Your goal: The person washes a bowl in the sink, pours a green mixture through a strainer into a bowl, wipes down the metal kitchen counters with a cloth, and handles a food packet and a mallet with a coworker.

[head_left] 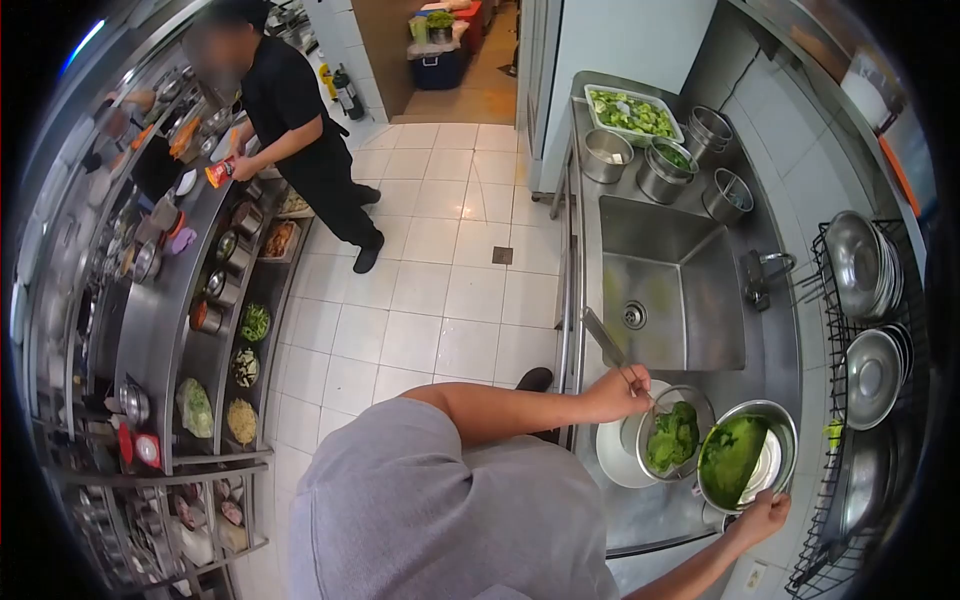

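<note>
the wearer's grey shirt fills the near foreground, its lower edge cut off by the frame. the left hand has its fingers closed in a pinch at the edge of a metal strainer; whether the flat metal strip beside that hand is the strainer's handle is hard to make out. wet leafy greens lie in the strainer, which partly hides a white bowl beneath it. the right hand grips the rim of a metal pot just beside the strainer, the fingertips partly out of sight; the pot is tilted and holds green liquid. beyond lies the sink, its drain exposed, then metal pots with contents only partly legible, and a tray of chopped greens. across the aisle, a co-worker in dark clothing holds a red packet, its label too small to read.
</note>
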